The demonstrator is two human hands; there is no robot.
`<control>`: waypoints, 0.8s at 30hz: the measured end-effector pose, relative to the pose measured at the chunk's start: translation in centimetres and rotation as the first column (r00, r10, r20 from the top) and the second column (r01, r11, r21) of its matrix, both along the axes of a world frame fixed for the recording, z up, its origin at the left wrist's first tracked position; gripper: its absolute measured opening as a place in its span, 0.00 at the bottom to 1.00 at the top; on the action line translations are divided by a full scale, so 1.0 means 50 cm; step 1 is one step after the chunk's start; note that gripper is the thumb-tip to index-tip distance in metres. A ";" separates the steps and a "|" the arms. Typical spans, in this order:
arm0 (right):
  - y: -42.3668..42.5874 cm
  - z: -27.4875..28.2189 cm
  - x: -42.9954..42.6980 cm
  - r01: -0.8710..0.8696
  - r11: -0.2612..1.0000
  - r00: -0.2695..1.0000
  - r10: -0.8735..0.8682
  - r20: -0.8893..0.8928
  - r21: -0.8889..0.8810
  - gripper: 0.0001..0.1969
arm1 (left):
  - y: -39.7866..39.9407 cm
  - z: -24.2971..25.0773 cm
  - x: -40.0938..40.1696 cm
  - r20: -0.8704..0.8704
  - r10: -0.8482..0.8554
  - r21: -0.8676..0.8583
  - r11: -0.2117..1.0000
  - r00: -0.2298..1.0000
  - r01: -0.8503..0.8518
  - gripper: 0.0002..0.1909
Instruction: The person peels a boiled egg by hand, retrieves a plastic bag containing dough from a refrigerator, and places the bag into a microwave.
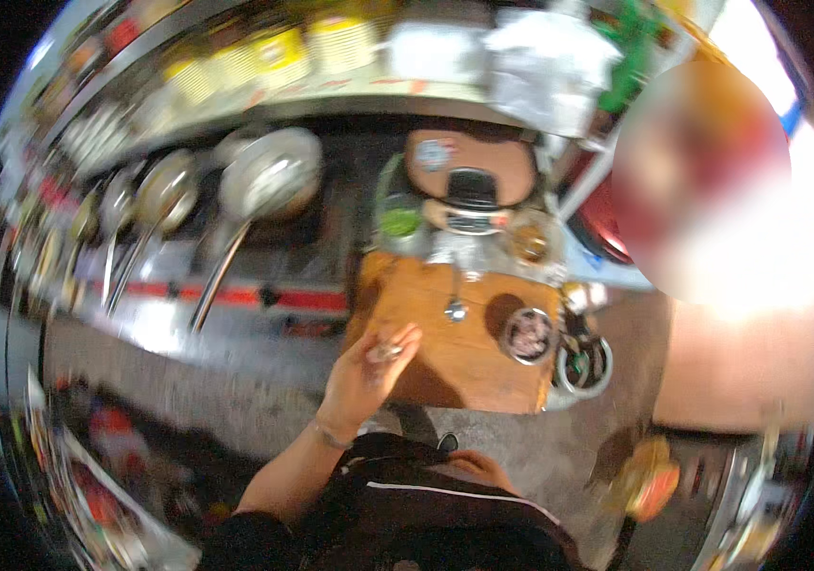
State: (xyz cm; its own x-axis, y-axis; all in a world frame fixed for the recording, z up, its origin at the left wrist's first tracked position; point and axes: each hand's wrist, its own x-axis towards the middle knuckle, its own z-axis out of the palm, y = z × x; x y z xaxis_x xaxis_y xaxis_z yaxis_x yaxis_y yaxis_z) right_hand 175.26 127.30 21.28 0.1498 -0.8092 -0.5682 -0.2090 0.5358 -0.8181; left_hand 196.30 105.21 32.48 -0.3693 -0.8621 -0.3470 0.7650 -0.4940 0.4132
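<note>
My left hand [371,371] is raised over the left edge of a wooden board [478,378], palm turned up and fingers curled. A small pale, shiny thing [386,352] lies in it, too blurred to name. My right hand [478,465] is low against my dark clothing, partly hidden, and what it holds does not show. On the board, a metal spoon [455,310] lies near the middle and a round bowl of pinkish pieces [529,335] stands at the right. Behind the board is a pinkish-brown appliance with a front panel [469,220], probably a rice cooker.
Long-handled pans [271,175] stand on a stove at the left. Yellow cans [341,44] line a shelf above. A green-filled container [401,221] and a jar [532,244] flank the appliance. A white-rimmed container [584,367] is right of the board. Another person is at the upper right, blurred.
</note>
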 end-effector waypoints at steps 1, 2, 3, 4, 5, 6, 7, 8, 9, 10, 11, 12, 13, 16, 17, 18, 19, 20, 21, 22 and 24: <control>0.002 0.033 0.017 0.102 0.988 0.970 -0.125 0.210 0.118 0.16 | 0.018 0.015 0.008 -0.338 0.101 0.217 0.976 0.936 -0.027 0.20; 0.007 0.022 0.031 0.125 0.967 0.928 -0.194 0.320 0.223 0.16 | 0.044 0.025 0.035 -0.254 0.086 0.038 0.996 0.963 -0.079 0.20; 0.014 0.008 0.049 0.144 0.933 0.873 -0.276 0.402 0.329 0.15 | 0.067 0.019 0.070 -0.295 0.110 0.021 0.994 0.949 -0.109 0.20; 0.011 -0.007 0.057 0.055 0.949 0.885 -0.190 0.425 0.310 0.15 | 0.085 0.014 0.101 -0.274 0.201 0.120 0.977 0.940 -0.174 0.19; 0.013 -0.020 0.071 -0.042 0.995 0.929 0.004 0.370 0.095 0.15 | 0.114 0.015 0.147 -0.250 0.294 0.212 0.946 0.922 -0.244 0.18; 0.001 -0.035 0.088 -0.133 0.990 0.933 0.140 0.333 -0.043 0.15 | 0.137 0.007 0.197 -0.248 0.355 0.171 0.932 0.901 -0.320 0.18; -0.010 -0.053 0.103 -0.211 0.961 0.927 0.254 0.277 -0.176 0.15 | 0.166 -0.007 0.248 -0.321 0.383 0.145 0.924 0.866 -0.355 0.16; -0.013 -0.067 0.119 -0.275 0.948 0.917 0.309 0.253 -0.160 0.15 | 0.205 -0.011 0.295 -0.394 0.405 0.126 0.913 0.825 -0.388 0.15; -0.033 -0.085 0.141 -0.310 0.948 0.898 0.318 0.305 -0.075 0.16 | 0.234 -0.012 0.341 -0.413 0.435 0.095 0.894 0.800 -0.437 0.15; -0.052 -0.098 0.169 -0.355 0.935 0.879 0.331 0.344 0.008 0.17 | 0.270 -0.011 0.396 -0.281 0.583 0.151 0.811 0.762 -0.565 0.13; -0.083 -0.121 0.218 -0.391 0.906 0.845 0.283 0.453 0.164 0.18 | 0.304 -0.013 0.457 -0.145 0.702 0.196 0.711 0.697 -0.675 0.12; -0.117 -0.153 0.267 -0.521 0.809 0.830 0.407 0.381 0.271 0.22 | 0.339 -0.012 0.524 -0.168 0.760 0.208 0.650 0.628 -0.731 0.12; -0.102 -0.212 0.316 -0.422 0.881 0.846 0.297 0.444 0.215 0.23 | 0.373 -0.015 0.596 -0.192 0.805 0.224 0.593 0.561 -0.774 0.11; -0.159 -0.089 0.590 -0.648 0.747 0.716 0.529 0.455 0.151 0.24 | 0.510 -0.061 0.818 -0.394 0.818 -0.006 0.452 0.418 -0.892 0.12; -0.175 -0.094 0.685 -0.647 0.744 0.724 0.531 0.440 0.167 0.21 | 0.537 -0.064 0.891 -0.378 0.836 -0.085 0.396 0.397 -0.914 0.14; -0.189 -0.098 0.778 -0.652 0.735 0.728 0.537 0.427 0.186 0.19 | 0.577 -0.110 0.968 -0.389 0.853 -0.110 0.331 0.347 -0.937 0.15; -0.193 -0.095 0.864 -0.667 0.724 0.714 0.552 0.431 0.177 0.19 | 0.617 -0.160 1.031 -0.396 0.867 -0.120 0.277 0.302 -0.953 0.16; -0.207 -0.087 0.968 -0.741 0.650 0.651 0.637 0.414 0.166 0.20 | 0.639 -0.183 1.090 -0.267 0.937 0.045 0.244 0.223 -0.969 0.15; -0.231 -0.073 1.067 -0.805 0.571 0.583 0.712 0.392 0.159 0.20 | 0.646 -0.188 1.148 -0.123 0.979 0.207 0.183 0.160 -0.961 0.15; -0.242 -0.016 1.167 -0.863 0.481 0.502 0.787 0.358 0.154 0.20 | 0.611 -0.111 1.205 0.012 0.998 0.493 0.052 0.066 -0.869 0.15; -0.261 0.052 1.313 -0.891 0.421 0.454 0.800 0.394 0.172 0.20 | 0.614 -0.117 1.302 -0.153 0.985 0.472 0.142 0.078 -0.870 0.15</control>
State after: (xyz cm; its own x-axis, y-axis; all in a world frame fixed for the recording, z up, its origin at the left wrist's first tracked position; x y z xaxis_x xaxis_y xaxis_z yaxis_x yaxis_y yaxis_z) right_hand 240.92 114.25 23.86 0.8048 0.0228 -0.5932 -0.5489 0.4090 -0.7290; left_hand 261.42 135.91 26.61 0.5522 -0.5198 -0.6519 0.6907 0.7231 0.0085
